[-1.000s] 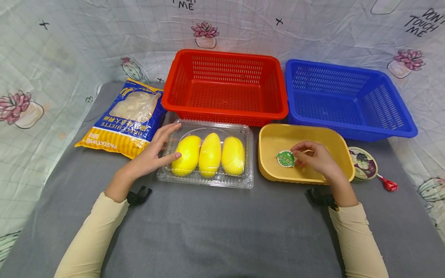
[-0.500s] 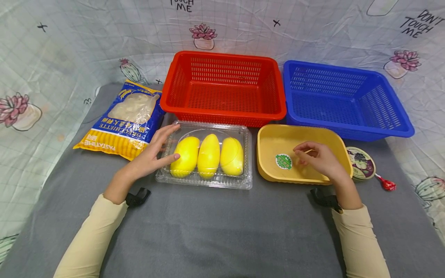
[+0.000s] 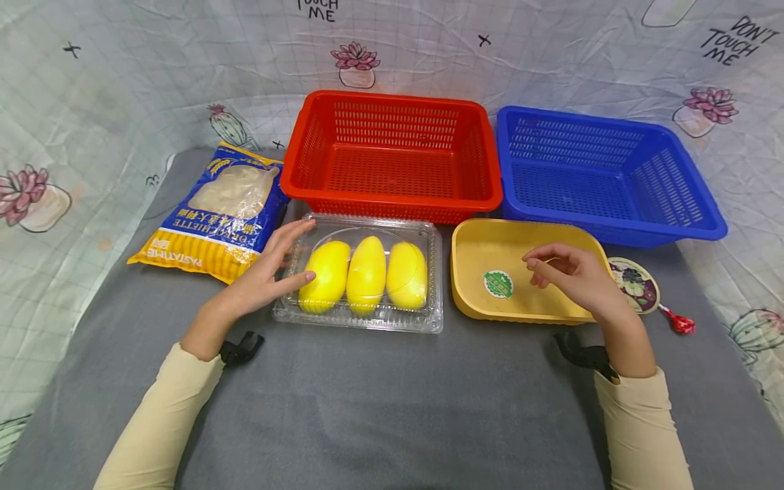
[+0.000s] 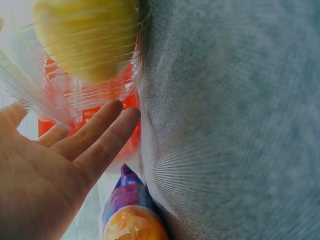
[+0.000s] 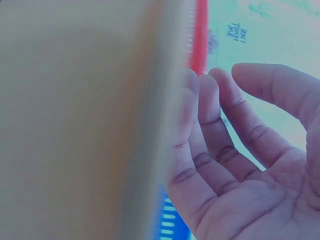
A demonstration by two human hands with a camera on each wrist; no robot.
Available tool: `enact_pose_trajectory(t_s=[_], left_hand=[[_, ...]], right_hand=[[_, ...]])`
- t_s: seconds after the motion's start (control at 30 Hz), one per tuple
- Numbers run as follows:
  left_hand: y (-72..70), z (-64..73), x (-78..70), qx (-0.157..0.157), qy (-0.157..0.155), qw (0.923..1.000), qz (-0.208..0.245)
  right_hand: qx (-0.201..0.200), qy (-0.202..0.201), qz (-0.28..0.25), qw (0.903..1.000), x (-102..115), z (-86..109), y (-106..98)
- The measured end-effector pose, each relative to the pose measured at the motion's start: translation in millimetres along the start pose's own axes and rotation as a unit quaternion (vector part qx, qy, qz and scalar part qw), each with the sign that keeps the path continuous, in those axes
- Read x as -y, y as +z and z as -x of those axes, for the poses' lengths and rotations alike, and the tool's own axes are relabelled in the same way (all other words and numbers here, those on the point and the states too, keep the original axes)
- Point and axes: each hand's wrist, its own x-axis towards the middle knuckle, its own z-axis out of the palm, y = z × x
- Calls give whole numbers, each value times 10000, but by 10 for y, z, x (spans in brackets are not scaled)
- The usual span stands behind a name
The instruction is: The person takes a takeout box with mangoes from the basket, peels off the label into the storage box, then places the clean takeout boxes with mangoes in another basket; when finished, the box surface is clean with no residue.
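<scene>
My left hand (image 3: 263, 275) rests at the left side of a clear plastic clamshell box (image 3: 436, 272), fingers spread and straight along its edge. Inside the box lie three yellow mangoes (image 3: 367, 272). In the left wrist view the fingertips are right at the ribbed clear wall, below one mango (image 4: 90, 40). My right hand (image 3: 576, 275) hovers over a yellow plastic tub (image 3: 462, 299), its fingers loosely bent and holding nothing. A round green-and-white sticker or card (image 3: 499, 284) lies on the tub's floor, left of the right fingertips.
A red basket (image 3: 392, 211) and a blue basket (image 3: 618, 231) stand along the back. A blue-and-yellow bag of orecchiette pasta (image 3: 214, 211) lies at the left. Right of the tub are a round tin lid with a fruit picture (image 3: 637, 286) and a red-wrapped lollipop (image 3: 680, 322).
My right hand has let go of the round green sticker or card, which now lies flat in the tub, and has drawn back to the right. The left hand stays by the box.
</scene>
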Motion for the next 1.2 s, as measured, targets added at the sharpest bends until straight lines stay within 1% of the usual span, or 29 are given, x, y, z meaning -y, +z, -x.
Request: enact_pose_trajectory(t_s=[0.17, 0.43, 0.5, 0.57, 0.67, 0.8, 0.9, 1.0, 1.2], left_hand=[[0, 0, 3, -8, 34, 10000, -25], [-1, 2, 5, -15, 32, 10000, -5], [-2, 4, 3, -19, 30, 10000, 5], [-2, 3, 0, -10, 24, 10000, 11], [1, 0, 0, -3, -14, 10000, 21], [10, -3, 4, -5, -100, 9999, 9], [16, -8, 4, -3, -163, 9999, -27], [18, -16, 1, 31, -199, 9998, -62], [6, -11, -14, 80, -221, 9996, -143]], right_hand=[[-193, -10, 82, 9998, 22, 49, -85], [-370, -137, -265, 9989, -6, 88, -170], [-433, -112, -317, 9985, -21, 95, -200], [-531, -56, -498, 9973, -41, 102, -235], [-677, -18, -1077, 9919, -87, 102, -298], [-905, -131, -1811, 9792, -158, 100, -397], [-1064, -185, -1944, 9750, -213, 111, -475], [-1144, -147, -1972, 9736, -272, 123, -543], [-1013, -72, -2086, 9727, -390, 137, -647]])
